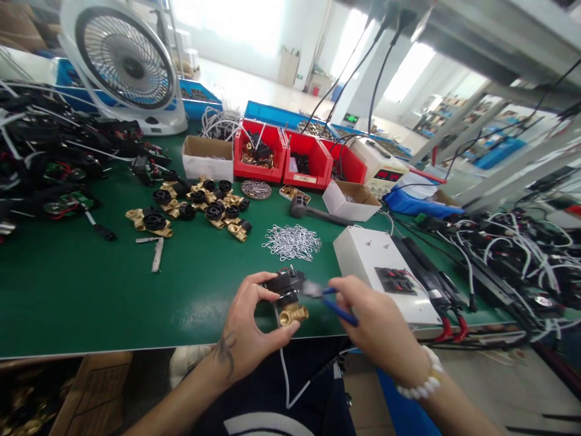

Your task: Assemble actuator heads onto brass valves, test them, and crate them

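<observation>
My left hand (249, 318) is closed around a brass valve (294, 315) topped by a black actuator housing (287, 284), just above the table's front edge. From the housing a white cable (285, 375) hangs down toward my lap. My right hand (379, 324) grips blue-handled pliers (339, 310). Their jaws are blurred and lie close to the housing's right side; whether they touch it I cannot tell. Beyond the valve lies a pile of small silver wire clips (294, 242).
Several brass valve bodies (213, 206) stand at the back left, with a small metal tool (157, 254) nearer. Behind the clips lies a hammer (318, 212). A white switch box (381, 266) sits right. Red bins (305, 160), cartons and a fan (131, 66) line the back.
</observation>
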Action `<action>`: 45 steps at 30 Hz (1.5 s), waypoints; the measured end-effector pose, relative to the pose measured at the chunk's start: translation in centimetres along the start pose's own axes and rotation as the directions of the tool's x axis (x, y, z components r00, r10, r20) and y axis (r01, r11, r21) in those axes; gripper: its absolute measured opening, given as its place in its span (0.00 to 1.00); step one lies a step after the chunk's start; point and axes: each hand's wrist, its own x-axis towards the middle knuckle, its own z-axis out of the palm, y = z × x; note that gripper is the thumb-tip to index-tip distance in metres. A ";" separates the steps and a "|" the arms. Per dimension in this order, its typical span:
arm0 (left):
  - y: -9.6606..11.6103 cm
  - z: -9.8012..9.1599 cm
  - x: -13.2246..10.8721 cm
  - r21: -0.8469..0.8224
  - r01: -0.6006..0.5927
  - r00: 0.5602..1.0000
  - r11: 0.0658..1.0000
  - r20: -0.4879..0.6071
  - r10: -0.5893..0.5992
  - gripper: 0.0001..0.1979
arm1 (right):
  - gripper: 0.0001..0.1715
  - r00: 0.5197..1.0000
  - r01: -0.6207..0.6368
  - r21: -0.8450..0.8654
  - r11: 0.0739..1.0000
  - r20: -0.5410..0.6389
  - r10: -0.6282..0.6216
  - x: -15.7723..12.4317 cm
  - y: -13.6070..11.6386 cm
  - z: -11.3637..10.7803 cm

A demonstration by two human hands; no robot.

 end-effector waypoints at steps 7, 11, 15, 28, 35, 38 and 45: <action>0.0 -0.1 0.2 -0.006 -0.008 1.000 1.000 0.001 0.008 0.14 | 0.11 0.949 -0.031 0.092 0.995 -0.309 0.059 0.2 -0.5 -0.8; 0.1 -0.1 0.1 -0.009 0.000 1.000 1.000 0.001 0.000 0.14 | 0.14 0.995 0.085 -0.038 0.996 0.047 -0.083 0.3 -0.2 0.0; 0.1 -0.1 0.1 -0.036 0.032 0.999 0.999 0.011 -0.032 0.14 | 0.11 0.994 -0.028 0.027 0.999 -0.106 0.031 0.6 0.1 0.0; 0.1 -0.1 0.3 -0.047 0.042 0.999 0.998 0.021 -0.041 0.14 | 0.13 0.936 0.024 0.070 0.997 -0.353 0.002 0.5 0.0 0.1; 0.0 -0.2 0.3 -0.031 0.048 0.999 0.998 0.026 -0.047 0.13 | 0.14 0.996 0.087 -0.005 0.996 -0.028 -0.087 0.6 -0.2 0.0; -0.1 -0.1 0.3 -0.039 0.055 0.998 0.998 0.033 -0.053 0.13 | 0.16 0.951 0.094 0.083 0.992 -0.302 -0.065 0.4 -0.2 0.0; -0.1 -0.2 0.4 -0.063 0.083 0.996 0.995 0.050 -0.080 0.13 | 0.14 0.993 0.122 -0.086 0.989 0.015 -0.121 0.7 -0.3 0.4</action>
